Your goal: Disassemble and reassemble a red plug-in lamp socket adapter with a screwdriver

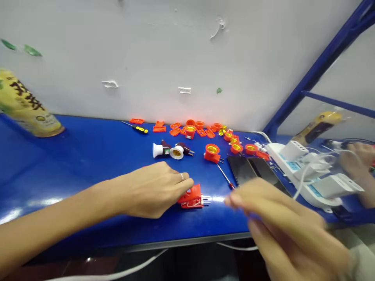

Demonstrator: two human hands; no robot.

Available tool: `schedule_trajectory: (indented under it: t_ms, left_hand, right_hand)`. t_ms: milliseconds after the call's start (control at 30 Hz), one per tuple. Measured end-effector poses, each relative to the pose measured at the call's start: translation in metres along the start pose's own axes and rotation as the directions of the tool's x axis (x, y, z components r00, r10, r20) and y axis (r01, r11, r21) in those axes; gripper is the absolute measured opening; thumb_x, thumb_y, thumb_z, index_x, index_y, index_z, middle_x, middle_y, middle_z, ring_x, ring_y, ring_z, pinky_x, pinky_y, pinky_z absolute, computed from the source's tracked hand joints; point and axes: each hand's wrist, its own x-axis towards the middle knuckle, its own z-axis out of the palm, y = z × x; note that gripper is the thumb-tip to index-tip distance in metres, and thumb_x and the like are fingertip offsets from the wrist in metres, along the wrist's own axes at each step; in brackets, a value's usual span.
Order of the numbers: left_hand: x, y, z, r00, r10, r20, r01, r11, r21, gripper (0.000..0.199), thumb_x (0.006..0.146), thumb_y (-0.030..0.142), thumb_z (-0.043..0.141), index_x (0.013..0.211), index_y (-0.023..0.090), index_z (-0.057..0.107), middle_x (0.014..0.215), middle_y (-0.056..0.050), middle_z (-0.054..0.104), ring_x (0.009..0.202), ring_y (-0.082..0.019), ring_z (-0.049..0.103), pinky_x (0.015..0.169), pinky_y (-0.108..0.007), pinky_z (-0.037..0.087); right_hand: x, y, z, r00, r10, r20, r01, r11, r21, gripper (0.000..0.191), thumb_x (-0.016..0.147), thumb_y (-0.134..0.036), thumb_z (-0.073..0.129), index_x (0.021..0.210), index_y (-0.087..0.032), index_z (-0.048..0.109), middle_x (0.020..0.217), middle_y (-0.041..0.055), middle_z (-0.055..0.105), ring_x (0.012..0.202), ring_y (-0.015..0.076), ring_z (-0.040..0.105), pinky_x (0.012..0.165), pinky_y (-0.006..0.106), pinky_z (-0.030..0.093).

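My left hand (159, 189) is closed on a red plug-in lamp holder (193, 197) low over the blue bench. The holder's two metal pins point right and a white part shows at their base; my fingers hide its left end. My right hand (284, 222) is at the lower right, apart from the holder and smeared by motion. Whether it pinches anything small I cannot make out. Beyond the holder stands another red lamp holder (212, 153) with a brass-coloured screw socket. A screwdriver (226, 177) with a red handle lies between that holder and my right hand.
Two white-and-brown lamp holders (177, 152), a yellow-black screwdriver (139, 128) and several red shells (175, 132) lie towards the wall. A dark phone (241, 170) and a white power strip (295, 171) are right. A yellow can (27, 103) stands left. Another person's hand (359, 156) shows far right.
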Motion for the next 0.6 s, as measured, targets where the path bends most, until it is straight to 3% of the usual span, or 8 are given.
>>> schedule_trajectory:
  t_ms: [33, 100, 200, 300, 600]
  left_hand:
    - [0.001, -0.001, 0.004, 1.000, 0.010, -0.015, -0.010, 1.000, 0.000, 0.022, 0.086, -0.001, 0.051, 0.084, 0.021, 0.056, 0.070, 0.000, 0.063, 0.053, -0.019, 0.055, 0.052, -0.036, 0.029]
    - [0.004, -0.002, 0.010, 0.998, 0.043, -0.042, -0.043, 0.999, -0.009, 0.025, 0.081, -0.003, 0.053, 0.087, 0.021, 0.058, 0.075, -0.001, 0.066, 0.055, -0.019, 0.058, 0.051, -0.036, 0.031]
    - [0.010, -0.001, 0.015, 0.994, 0.087, -0.066, -0.089, 0.996, -0.028, 0.026, 0.078, -0.002, 0.058, 0.088, 0.022, 0.059, 0.079, -0.001, 0.068, 0.057, -0.020, 0.061, 0.051, -0.036, 0.033]
    - [0.013, -0.001, 0.016, 0.994, 0.084, -0.072, -0.087, 0.996, -0.036, 0.024, 0.081, -0.001, 0.060, 0.086, 0.022, 0.058, 0.076, 0.000, 0.066, 0.055, -0.020, 0.059, 0.051, -0.036, 0.034]
    - [0.009, 0.001, 0.017, 0.994, 0.079, -0.077, -0.083, 0.995, -0.047, 0.018, 0.086, 0.006, 0.068, 0.092, 0.022, 0.062, 0.078, 0.001, 0.067, 0.058, -0.020, 0.061, 0.052, -0.035, 0.036]
  right_hand:
    - [0.002, 0.002, 0.004, 0.988, -0.034, 0.153, 0.032, 0.999, 0.018, 0.013, 0.101, -0.024, 0.070, 0.106, -0.014, 0.078, 0.090, 0.0035, 0.078, 0.103, 0.0205, 0.066, 0.093, 0.044, 0.062]
    - [0.004, 0.010, 0.012, 0.901, -0.085, 0.426, 0.068, 0.996, 0.054, 0.025, 0.094, -0.020, 0.072, 0.118, -0.017, 0.076, 0.112, 0.0065, 0.076, 0.103, 0.0189, 0.070, 0.092, 0.037, 0.062]
    - [0.000, 0.025, 0.021, 0.792, -0.066, 0.607, 0.046, 0.998, 0.049, 0.027, 0.091, -0.019, 0.076, 0.118, -0.017, 0.073, 0.112, 0.0069, 0.074, 0.104, 0.0216, 0.065, 0.096, 0.041, 0.058]
    - [-0.009, 0.036, 0.027, 0.730, -0.035, 0.683, 0.011, 0.999, 0.039, 0.016, 0.098, -0.021, 0.070, 0.114, -0.019, 0.072, 0.110, 0.0060, 0.072, 0.103, 0.0212, 0.064, 0.101, 0.043, 0.053]
    - [-0.015, 0.043, 0.025, 0.682, 0.034, 0.731, -0.075, 0.997, 0.024, 0.027, 0.097, -0.028, 0.073, 0.123, -0.023, 0.068, 0.122, 0.0049, 0.069, 0.112, 0.0221, 0.062, 0.105, 0.043, 0.049]
